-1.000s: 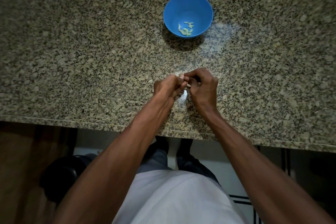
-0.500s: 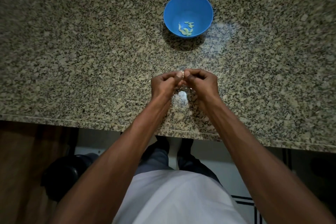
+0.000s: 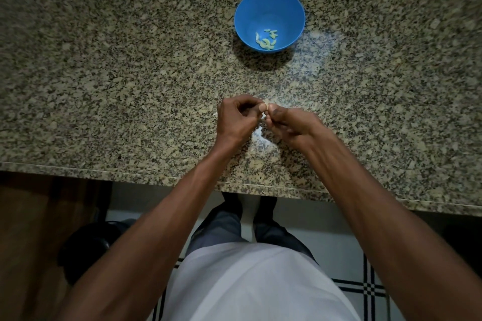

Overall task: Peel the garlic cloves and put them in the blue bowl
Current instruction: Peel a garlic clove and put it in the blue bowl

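Shifted a little since half a second ago: right hand [image 3: 290, 125] swung lower and outward, wrist now angled away toward the counter's near edge, while left hand [image 3: 234, 118] kept almost the same spot. Fingertips of both meeting at one point above the granite counter [image 3: 104, 73], thumbs end to end. Pinched there between them, a small pale garlic clove [image 3: 264, 115], mostly hidden by the fingers, so skin on or off cannot be told. Left hand curled, knuckles up, thumb and forefinger closed round the clove's left side. Right hand likewise curled, blurred with motion, thumb pressing the clove's right side. Just below the grip, lying on the stone between the two wrists, a whitish scrap of garlic skin [image 3: 258, 135], partly lost in a bright glare patch. Another thin pale sliver [image 3: 214, 114] just left of the left hand's knuckles, too small to identify for certain. Well beyond the grip, straight ahead and a touch to the right, blue bowl [image 3: 270, 2] standing upright on the counter, apart from both hands. Inside it, toward the side nearest the grip, a small cluster of peeled cloves [image 3: 267, 39], yellowish-green against the blue. Behind the grip, past the counter's near edge, white shirt [image 3: 247, 281] and dark trousers above tiled floor [image 3: 365, 289].
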Tool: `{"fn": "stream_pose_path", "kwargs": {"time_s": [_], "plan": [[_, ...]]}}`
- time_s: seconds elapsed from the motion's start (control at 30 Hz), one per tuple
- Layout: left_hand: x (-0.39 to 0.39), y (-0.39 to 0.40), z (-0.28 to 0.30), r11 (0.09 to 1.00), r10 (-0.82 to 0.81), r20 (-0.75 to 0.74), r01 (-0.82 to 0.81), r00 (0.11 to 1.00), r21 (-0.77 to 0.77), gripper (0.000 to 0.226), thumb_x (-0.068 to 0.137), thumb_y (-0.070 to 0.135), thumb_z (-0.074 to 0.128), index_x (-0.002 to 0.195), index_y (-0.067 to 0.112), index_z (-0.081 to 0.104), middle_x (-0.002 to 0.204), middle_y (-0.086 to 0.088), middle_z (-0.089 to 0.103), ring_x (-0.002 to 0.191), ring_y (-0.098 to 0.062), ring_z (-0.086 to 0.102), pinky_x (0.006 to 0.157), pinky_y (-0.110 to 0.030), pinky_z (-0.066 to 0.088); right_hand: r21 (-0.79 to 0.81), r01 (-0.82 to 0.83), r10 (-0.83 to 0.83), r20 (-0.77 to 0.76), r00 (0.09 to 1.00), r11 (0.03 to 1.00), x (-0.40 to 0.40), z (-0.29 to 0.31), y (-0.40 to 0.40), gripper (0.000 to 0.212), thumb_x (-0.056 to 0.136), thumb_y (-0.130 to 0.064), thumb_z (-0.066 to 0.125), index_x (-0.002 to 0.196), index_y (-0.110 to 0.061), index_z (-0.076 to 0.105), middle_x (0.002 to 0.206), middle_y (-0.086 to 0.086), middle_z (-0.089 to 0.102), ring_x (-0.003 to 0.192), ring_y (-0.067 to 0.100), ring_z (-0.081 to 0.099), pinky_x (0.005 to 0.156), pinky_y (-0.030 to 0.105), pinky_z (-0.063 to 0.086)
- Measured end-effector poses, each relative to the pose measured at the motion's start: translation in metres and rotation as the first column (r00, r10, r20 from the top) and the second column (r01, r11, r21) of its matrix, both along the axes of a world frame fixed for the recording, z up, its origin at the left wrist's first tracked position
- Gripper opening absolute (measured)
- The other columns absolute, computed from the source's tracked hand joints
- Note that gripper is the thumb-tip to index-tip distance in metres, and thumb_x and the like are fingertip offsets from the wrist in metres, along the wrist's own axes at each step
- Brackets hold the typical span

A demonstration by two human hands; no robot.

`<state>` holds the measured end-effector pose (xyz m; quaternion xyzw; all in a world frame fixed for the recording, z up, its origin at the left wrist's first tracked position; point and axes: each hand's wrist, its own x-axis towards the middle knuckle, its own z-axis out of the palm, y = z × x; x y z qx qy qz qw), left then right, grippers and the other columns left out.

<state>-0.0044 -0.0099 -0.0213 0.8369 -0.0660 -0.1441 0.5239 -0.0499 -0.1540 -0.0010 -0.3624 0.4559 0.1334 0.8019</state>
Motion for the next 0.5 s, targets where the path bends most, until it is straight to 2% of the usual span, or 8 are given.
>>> {"fn": "stream_pose_path", "kwargs": {"time_s": [0.07,0.13,0.2,0.27,0.33,0.4,0.43,0.5], "plan": [[-0.002,-0.003,0.000,0.997,0.079,-0.090,-0.079,0.993,-0.005,0.018,0.089,0.016,0.081,0.102,0.005,0.077,0.090,-0.003,0.077,0.082,-0.013,0.075,0.072,-0.028,0.063,-0.418,-0.064,0.112,0.090,0.990,0.906,-0.004,-0.008,0.006,0.009,0.091,-0.005,0.077,0.099,0.000,0.076,0.100,0.009,0.077,0.083,0.020,0.076,0.073,0.026,0.063],[-0.002,-0.008,0.002,0.983,0.158,-0.219,-0.174,0.963,-0.058,0.019,0.089,0.016,0.080,0.102,0.003,0.077,0.086,-0.007,0.077,0.076,-0.016,0.076,0.070,-0.032,0.065,-0.720,-0.056,0.238,0.155,0.959,0.692,-0.008,-0.012,0.012,0.005,0.091,-0.011,0.079,0.095,-0.010,0.077,0.093,0.001,0.077,0.083,0.014,0.075,0.073,0.025,0.063],[-0.002,-0.012,0.007,0.963,0.183,-0.362,-0.242,0.914,-0.123,0.013,0.090,0.011,0.078,0.098,0.001,0.078,0.084,-0.011,0.077,0.072,-0.018,0.074,0.073,-0.033,0.064,-0.866,-0.009,0.330,0.181,0.926,0.500,-0.010,-0.017,0.015,0.008,0.092,-0.008,0.076,0.090,-0.016,0.074,0.088,-0.004,0.075,0.079,0.008,0.072,0.069,0.022,0.061],[-0.001,-0.014,0.012,0.925,0.191,-0.533,-0.333,0.824,-0.184,0.006,0.090,0.003,0.074,0.092,-0.001,0.078,0.088,-0.014,0.078,0.074,-0.018,0.069,0.078,-0.032,0.063,-0.941,0.044,0.401,0.185,0.897,0.336,-0.010,-0.021,0.016,0.012,0.092,0.001,0.070,0.089,-0.011,0.072,0.087,-0.002,0.072,0.080,0.009,0.070,0.070,0.023,0.061],[-0.001,-0.014,0.015,0.889,0.201,-0.655,-0.416,0.729,-0.191,0.006,0.089,-0.002,0.071,0.086,-0.002,0.077,0.089,-0.016,0.077,0.078,-0.019,0.068,0.085,-0.034,0.062,-0.962,0.072,0.445,0.187,0.876,0.262,-0.011,-0.023,0.018,0.014,0.090,0.006,0.066,0.089,-0.007,0.070,0.089,0.002,0.070,0.082,0.012,0.069,0.072,0.025,0.060],[-0.001,-0.014,0.015,0.894,0.213,-0.645,-0.412,0.734,-0.174,0.004,0.089,-0.001,0.073,0.090,-0.003,0.076,0.092,-0.016,0.077,0.078,-0.019,0.069,0.082,-0.033,0.063,-0.929,0.038,0.397,0.193,0.897,0.367,-0.011,-0.023,0.020,0.013,0.092,0.003,0.068,0.089,-0.010,0.070,0.089,0.000,0.071,0.083,0.012,0.070,0.074,0.025,0.061],[-0.001,-0.014,0.013,0.905,0.223,-0.593,-0.391,0.774,-0.170,0.008,0.089,0.001,0.074,0.095,-0.004,0.076,0.093,-0.017,0.076,0.078,-0.019,0.071,0.078,-0.032,0.063,-0.860,0.011,0.308,0.195,0.931,0.510,-0.009,-0.021,0.021,0.011,0.093,-0.001,0.071,0.090,-0.011,0.072,0.090,-0.001,0.072,0.084,0.012,0.072,0.076,0.026,0.062],[-0.006,-0.014,0.009,0.928,0.243,-0.429,-0.338,0.870,-0.159,0.014,0.089,0.005,0.076,0.102,-0.002,0.074,0.096,-0.013,0.075,0.083,-0.020,0.074,0.073,-0.029,0.063,-0.502,0.024,0.064,0.156,0.986,0.865,-0.002,-0.014,0.022,0.005,0.094,-0.003,0.073,0.098,-0.004,0.074,0.097,0.005,0.074,0.085,0.015,0.074,0.077,0.030,0.064]]}}
